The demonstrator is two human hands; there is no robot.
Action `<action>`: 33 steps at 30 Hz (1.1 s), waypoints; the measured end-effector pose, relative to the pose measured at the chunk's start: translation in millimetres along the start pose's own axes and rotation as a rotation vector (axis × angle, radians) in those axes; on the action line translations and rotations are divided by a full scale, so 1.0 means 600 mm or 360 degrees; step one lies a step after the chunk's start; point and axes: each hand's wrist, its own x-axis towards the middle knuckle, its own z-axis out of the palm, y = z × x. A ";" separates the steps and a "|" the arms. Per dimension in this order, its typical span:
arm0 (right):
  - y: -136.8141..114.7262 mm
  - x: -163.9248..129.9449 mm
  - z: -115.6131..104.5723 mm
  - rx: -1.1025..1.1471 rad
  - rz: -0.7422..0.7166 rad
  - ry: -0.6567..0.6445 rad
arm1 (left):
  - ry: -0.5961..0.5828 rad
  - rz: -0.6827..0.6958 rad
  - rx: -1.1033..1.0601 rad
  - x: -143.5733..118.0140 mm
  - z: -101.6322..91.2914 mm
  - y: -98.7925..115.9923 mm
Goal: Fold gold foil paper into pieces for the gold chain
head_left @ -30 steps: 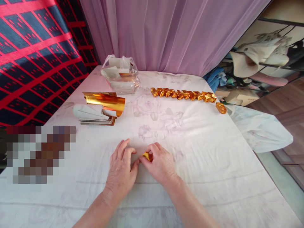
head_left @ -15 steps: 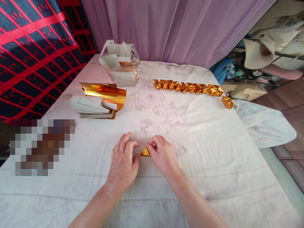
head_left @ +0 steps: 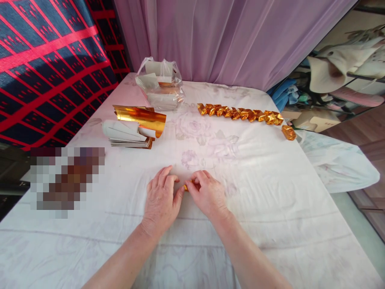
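My left hand [head_left: 162, 198] and my right hand [head_left: 207, 194] meet on the white floral cloth [head_left: 255, 192] near its front middle. Between their fingertips sits a small piece of folded gold foil paper [head_left: 187, 187], mostly hidden by the fingers. Both hands pinch it against the cloth. A row of several folded gold pieces [head_left: 240, 113] lies at the back right, with one separate gold piece [head_left: 288, 133] beyond its right end.
A stack of foil sheets [head_left: 129, 136] with a curled gold sheet [head_left: 141, 117] on top lies at the left. Behind it stands a clear plastic bag of sheets [head_left: 161, 86]. A purple curtain hangs at the back, a red-and-blue fabric at the left.
My hands have closed in over the gold piece, which now shows less. The camera view has shifted slightly, so everything sits a little to the right.
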 end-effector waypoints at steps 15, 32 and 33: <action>0.001 0.004 0.001 -0.0105 0.0023 -0.0019 | -0.0126 -0.0005 0.0081 0.005 -0.006 0.005; 0.048 -0.081 -0.022 -0.0271 -0.0293 0.0296 | -0.0037 0.0232 0.0114 0.005 -0.002 -0.001; 0.049 -0.079 -0.022 -0.0278 -0.0300 0.0300 | -0.0025 0.0247 0.0124 0.004 -0.003 0.000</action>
